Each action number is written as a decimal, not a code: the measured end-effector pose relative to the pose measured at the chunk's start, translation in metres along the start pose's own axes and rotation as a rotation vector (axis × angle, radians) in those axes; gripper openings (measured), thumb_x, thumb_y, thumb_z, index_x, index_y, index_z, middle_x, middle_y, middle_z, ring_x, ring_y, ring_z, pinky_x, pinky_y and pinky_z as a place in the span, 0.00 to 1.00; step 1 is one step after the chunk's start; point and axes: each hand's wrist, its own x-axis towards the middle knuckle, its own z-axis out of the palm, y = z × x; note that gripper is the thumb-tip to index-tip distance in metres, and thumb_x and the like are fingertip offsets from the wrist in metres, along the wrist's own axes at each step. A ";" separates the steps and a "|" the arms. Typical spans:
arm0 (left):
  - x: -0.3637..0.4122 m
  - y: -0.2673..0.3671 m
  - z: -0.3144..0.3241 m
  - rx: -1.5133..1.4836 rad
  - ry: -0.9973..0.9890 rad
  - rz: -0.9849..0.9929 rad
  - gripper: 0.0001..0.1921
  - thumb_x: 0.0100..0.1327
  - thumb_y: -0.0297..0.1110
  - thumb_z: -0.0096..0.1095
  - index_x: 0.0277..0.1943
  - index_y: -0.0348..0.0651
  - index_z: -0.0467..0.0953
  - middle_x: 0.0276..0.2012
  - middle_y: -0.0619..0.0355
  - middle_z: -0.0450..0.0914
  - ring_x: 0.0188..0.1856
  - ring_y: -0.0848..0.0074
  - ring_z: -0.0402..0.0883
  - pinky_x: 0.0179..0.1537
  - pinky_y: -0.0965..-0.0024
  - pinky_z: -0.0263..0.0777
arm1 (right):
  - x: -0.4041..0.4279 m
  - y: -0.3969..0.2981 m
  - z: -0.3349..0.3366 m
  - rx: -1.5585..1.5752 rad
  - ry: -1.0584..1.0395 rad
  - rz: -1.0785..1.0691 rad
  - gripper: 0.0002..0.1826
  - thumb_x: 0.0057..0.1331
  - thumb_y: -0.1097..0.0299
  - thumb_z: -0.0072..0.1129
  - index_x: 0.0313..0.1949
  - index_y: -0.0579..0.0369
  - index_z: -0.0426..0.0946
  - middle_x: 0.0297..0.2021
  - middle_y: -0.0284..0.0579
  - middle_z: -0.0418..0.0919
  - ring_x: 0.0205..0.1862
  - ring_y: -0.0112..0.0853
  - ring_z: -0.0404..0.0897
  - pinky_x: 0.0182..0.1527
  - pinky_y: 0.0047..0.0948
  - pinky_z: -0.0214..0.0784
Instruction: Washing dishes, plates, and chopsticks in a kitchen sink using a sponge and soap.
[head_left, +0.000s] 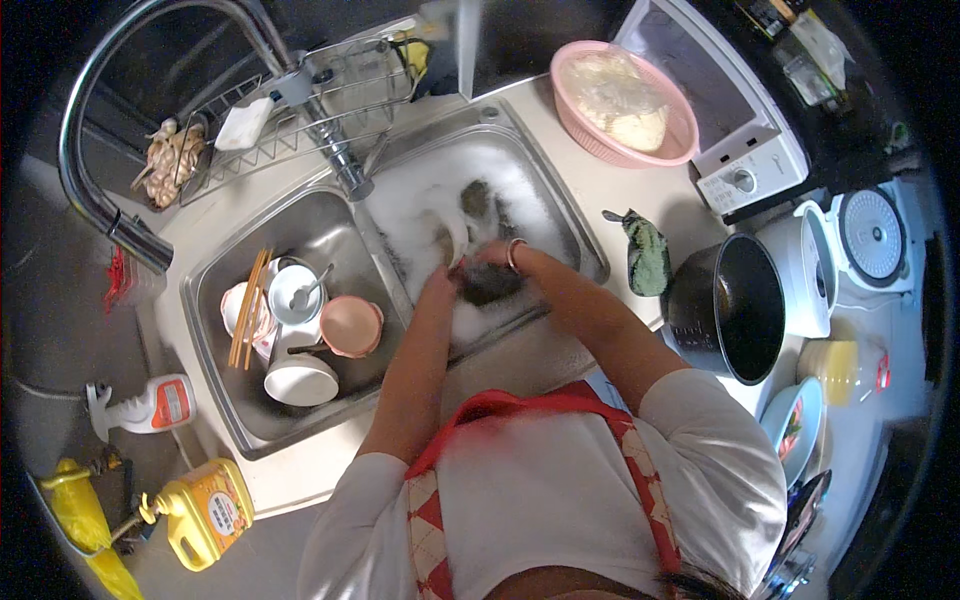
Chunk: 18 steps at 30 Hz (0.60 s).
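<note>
Both of my hands are down in the foamy right basin of a steel double sink. My left hand touches the near edge of a pale, curved dish, blurred and half sunk in suds. My right hand, with a bangle at the wrist, is beside it, its fingers partly hidden. Something small and red shows between the hands. The left basin holds wooden chopsticks, a white bowl with a spoon, a pink bowl and a tilted white bowl.
A chrome faucet arches over the left side beside a wire rack. On the right stand a pink basket, a green cloth, a black inner pot and a microwave. A spray bottle and yellow jug lie left.
</note>
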 end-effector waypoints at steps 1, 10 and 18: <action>0.003 -0.012 -0.007 -0.012 0.045 -0.010 0.16 0.51 0.36 0.48 0.40 0.33 0.66 0.31 0.52 0.72 0.34 0.65 0.69 0.42 0.65 0.58 | -0.017 -0.018 -0.002 -0.026 -0.030 -0.026 0.18 0.52 0.61 0.40 0.40 0.55 0.67 0.37 0.44 0.70 0.38 0.31 0.69 0.41 0.28 0.58; 0.021 0.051 0.049 0.246 0.496 0.598 0.20 0.50 0.41 0.48 0.44 0.37 0.64 0.38 0.54 0.68 0.38 0.68 0.67 0.41 0.64 0.59 | 0.116 0.100 -0.007 0.890 0.842 -0.203 0.09 0.49 0.70 0.45 0.29 0.58 0.70 0.30 0.48 0.73 0.31 0.35 0.73 0.34 0.31 0.65; -0.025 0.056 -0.017 -1.094 0.148 -0.188 0.34 0.48 0.62 0.37 0.51 0.44 0.55 0.49 0.55 0.60 0.49 0.64 0.59 0.48 0.60 0.53 | -0.006 -0.082 0.006 -0.191 0.358 -0.284 0.22 0.52 0.58 0.37 0.42 0.60 0.64 0.44 0.53 0.63 0.47 0.39 0.62 0.48 0.34 0.53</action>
